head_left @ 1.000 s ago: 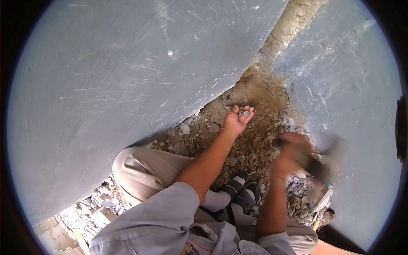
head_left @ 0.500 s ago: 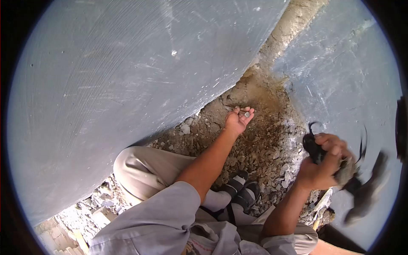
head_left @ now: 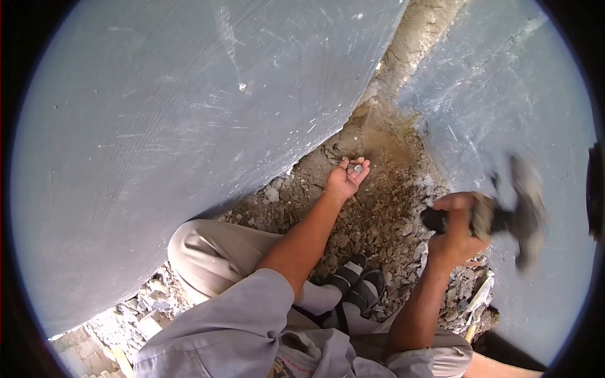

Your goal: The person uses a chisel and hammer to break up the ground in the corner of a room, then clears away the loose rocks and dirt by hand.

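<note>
My left hand (head_left: 342, 183) is closed around a metal chisel (head_left: 358, 168) low in the corner between two grey walls. Only the chisel's round, shiny end shows; the rest is hidden by my fingers and the angle. On the right, my right hand (head_left: 455, 239) grips a hammer (head_left: 528, 217) by its dark handle, which has ragged material around it near the head. The hammer head is raised, blurred by motion, and apart from the chisel.
A large grey wall (head_left: 164, 126) rises on the left and another grey wall (head_left: 491, 107) on the right. Broken rubble (head_left: 378, 233) covers the ground between them. My sandalled feet (head_left: 353, 283) rest on it, with my knees bent on both sides.
My right hand has moved left and slightly up, and the hammer head has swung upward. My left hand still holds the chisel, a little farther left in view.
</note>
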`<control>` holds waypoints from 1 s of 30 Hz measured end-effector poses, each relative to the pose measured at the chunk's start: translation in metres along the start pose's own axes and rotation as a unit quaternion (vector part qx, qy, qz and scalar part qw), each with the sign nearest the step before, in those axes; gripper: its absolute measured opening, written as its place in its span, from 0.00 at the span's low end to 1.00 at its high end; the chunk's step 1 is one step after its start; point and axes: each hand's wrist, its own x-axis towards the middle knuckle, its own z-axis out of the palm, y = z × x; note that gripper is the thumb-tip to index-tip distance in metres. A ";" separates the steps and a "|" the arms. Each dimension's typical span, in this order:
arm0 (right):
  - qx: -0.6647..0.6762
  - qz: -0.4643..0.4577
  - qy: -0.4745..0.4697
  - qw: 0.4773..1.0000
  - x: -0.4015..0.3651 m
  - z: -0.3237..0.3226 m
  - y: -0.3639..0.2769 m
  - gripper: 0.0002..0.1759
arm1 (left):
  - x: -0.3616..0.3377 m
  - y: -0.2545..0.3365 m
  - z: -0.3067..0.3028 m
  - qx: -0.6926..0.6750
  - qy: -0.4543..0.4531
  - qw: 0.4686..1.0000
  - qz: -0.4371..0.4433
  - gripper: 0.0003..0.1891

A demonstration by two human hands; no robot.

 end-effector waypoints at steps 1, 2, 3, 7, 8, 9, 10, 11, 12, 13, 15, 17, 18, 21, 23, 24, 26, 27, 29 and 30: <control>0.060 -0.017 0.038 0.997 -0.005 0.012 -0.001 0.05 | 0.002 0.000 -0.001 -0.009 -0.003 1.000 0.003 0.17; 0.120 -0.035 0.077 0.989 -0.011 0.023 0.000 0.04 | 0.002 0.001 -0.003 -0.009 -0.004 1.000 0.000 0.17; 0.010 -0.037 0.024 0.999 -0.027 0.026 0.025 0.03 | 0.002 0.001 -0.003 -0.008 -0.008 1.000 -0.003 0.17; -0.067 0.419 -0.270 0.864 -0.108 0.048 0.150 0.11 | 0.005 0.002 -0.004 -0.049 0.007 0.998 -0.034 0.14; -0.016 0.425 -0.222 0.877 -0.106 0.051 0.143 0.12 | 0.006 0.004 -0.001 -0.028 -0.004 0.999 -0.031 0.14; 0.031 0.427 -0.179 0.886 -0.104 0.054 0.126 0.12 | 0.003 0.006 -0.001 -0.013 -0.014 0.999 -0.026 0.13; 0.076 0.433 -0.135 0.888 -0.105 0.050 0.112 0.12 | 0.001 0.005 -0.009 0.000 -0.018 1.000 -0.024 0.13; 0.062 0.434 -0.149 0.886 -0.099 0.041 0.106 0.13 | 0.004 0.005 -0.010 -0.001 -0.008 1.000 -0.024 0.12; 0.043 0.443 -0.156 0.882 -0.090 0.035 0.098 0.12 | 0.009 0.005 -0.014 0.003 -0.012 1.000 -0.028 0.11; 0.022 0.450 -0.158 0.879 -0.080 0.027 0.088 0.11 | 0.017 0.004 -0.020 0.008 -0.020 0.999 -0.038 0.10; -0.062 0.359 -0.206 0.908 -0.063 0.000 0.104 0.11 | 0.054 0.007 -0.067 -0.016 -0.168 0.979 -0.115 0.15; -0.252 0.280 -0.231 0.897 -0.038 -0.023 0.069 0.21 | 0.023 0.001 -0.048 0.133 -0.115 0.982 -0.062 0.21; -0.283 0.273 -0.240 0.888 -0.035 -0.035 0.073 0.23 | 0.042 0.001 -0.063 0.159 -0.078 0.982 -0.062 0.22; -0.432 0.181 -0.323 0.822 -0.015 -0.076 0.037 0.26 | 0.093 0.005 -0.106 0.294 -0.086 0.952 0.027 0.18; -0.652 0.050 -0.301 0.694 -0.023 -0.073 0.011 0.17 | 0.105 0.010 -0.116 0.416 -0.235 0.872 0.110 0.11; -0.519 0.157 -0.368 0.755 -0.011 -0.095 0.000 0.14 | 0.096 0.001 -0.112 0.634 -0.147 0.658 0.379 0.12; -0.539 0.100 -0.357 0.756 -0.023 -0.104 -0.045 0.11 | 0.141 0.000 -0.137 0.625 -0.163 0.589 0.486 0.15; -0.548 0.080 -0.350 0.756 -0.030 -0.107 -0.064 0.10 | 0.155 0.000 -0.146 0.618 -0.165 0.550 0.537 0.18; -0.550 0.075 -0.338 0.760 -0.047 -0.108 -0.072 0.10 | 0.146 0.003 -0.134 0.726 -0.103 0.396 0.553 0.16; -0.546 0.073 -0.336 0.764 -0.054 -0.108 -0.073 0.10 | 0.134 0.005 -0.130 0.816 -0.043 0.310 0.486 0.14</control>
